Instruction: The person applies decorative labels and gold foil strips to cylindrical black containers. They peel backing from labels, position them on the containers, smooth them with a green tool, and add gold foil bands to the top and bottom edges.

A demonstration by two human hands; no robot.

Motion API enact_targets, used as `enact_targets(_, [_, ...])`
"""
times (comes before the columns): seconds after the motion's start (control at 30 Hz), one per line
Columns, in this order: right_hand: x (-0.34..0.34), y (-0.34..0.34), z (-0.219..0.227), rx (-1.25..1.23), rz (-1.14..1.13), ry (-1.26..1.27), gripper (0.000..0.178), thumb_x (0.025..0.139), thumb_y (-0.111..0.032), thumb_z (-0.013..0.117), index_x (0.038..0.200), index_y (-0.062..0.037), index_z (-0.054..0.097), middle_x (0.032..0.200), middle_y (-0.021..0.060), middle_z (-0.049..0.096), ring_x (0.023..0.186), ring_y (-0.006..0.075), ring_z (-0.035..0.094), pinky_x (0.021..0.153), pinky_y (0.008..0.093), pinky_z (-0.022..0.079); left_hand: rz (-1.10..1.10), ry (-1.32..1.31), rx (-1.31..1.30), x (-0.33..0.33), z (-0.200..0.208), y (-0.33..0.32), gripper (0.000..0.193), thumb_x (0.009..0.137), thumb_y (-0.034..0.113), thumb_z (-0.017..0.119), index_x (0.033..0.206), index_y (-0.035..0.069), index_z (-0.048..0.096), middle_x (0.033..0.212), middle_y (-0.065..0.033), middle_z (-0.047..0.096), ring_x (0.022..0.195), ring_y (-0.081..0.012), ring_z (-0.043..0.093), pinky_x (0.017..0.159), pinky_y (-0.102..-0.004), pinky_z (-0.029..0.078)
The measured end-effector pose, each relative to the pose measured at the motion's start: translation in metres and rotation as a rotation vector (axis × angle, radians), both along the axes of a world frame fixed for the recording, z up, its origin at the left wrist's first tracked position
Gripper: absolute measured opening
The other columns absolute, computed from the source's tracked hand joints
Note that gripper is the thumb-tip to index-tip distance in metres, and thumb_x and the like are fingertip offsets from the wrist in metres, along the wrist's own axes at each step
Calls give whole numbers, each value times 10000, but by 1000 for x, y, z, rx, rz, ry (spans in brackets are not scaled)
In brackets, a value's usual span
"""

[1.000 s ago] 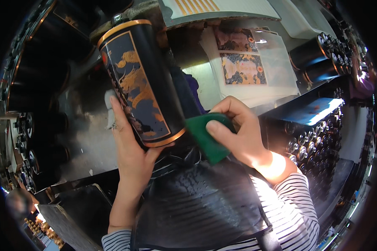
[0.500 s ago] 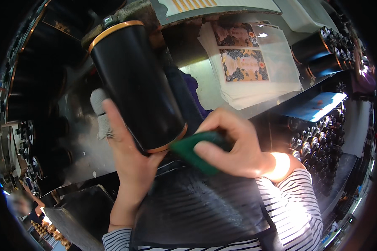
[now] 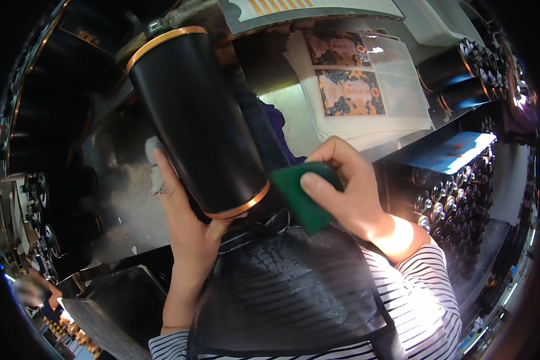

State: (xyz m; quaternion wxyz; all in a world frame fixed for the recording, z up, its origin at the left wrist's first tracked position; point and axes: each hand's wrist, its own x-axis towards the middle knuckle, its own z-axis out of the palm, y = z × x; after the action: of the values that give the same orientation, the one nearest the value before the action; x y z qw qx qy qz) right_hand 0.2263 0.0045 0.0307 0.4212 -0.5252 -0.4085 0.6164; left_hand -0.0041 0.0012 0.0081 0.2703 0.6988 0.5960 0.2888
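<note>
A black cylinder (image 3: 195,114) with a copper-coloured band at each end slants across the middle. My left hand (image 3: 192,231) grips its lower left side; the thumb is by the lower band, and the other fingers are partly hidden behind the cylinder. Greyish-white coverings (image 3: 153,150) show on the fingertips of that hand. Pinched in my right hand (image 3: 354,192) is a green scouring pad (image 3: 306,195), just right of the cylinder's lower end and apart from it. The cylinder's far end meets a dark, worn support with a metal fitting (image 3: 156,27).
Printed sheets (image 3: 351,93) lie on a stack of pale paper beyond my right hand. Dark cloth and a purple cloth (image 3: 274,123) sit beside the cylinder. More black cylinders (image 3: 444,69) stand right and left. An open dark box (image 3: 117,306) is at lower left; another person (image 3: 33,291) is beyond.
My right hand has moved right and slightly up with the green scouring pad, away from the cylinder's lower band. My left hand remains on the cylinder, which has barely shifted.
</note>
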Motion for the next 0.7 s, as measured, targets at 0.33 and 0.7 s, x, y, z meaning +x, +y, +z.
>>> enact_targets(0.33, [5,4,-5,300,-91,-304,158,776,-8,693,890,1,584,764,36,586,673,80,533,613,226,435,18,-322,228,-17,31,31,1150,652,626,730,1435,-81,271,1475,-219,341,1368,-315,347,1109,-405,292])
enact_targets(0.7, [50,25,-22,451,-268,-444,71,915,-65,554,951,-18,514,885,6,500,802,75,453,749,201,375,-28,359,603,-5,90,162,420,897,416,542,779,60,731,890,-192,608,971,-337,485,888,-485,309])
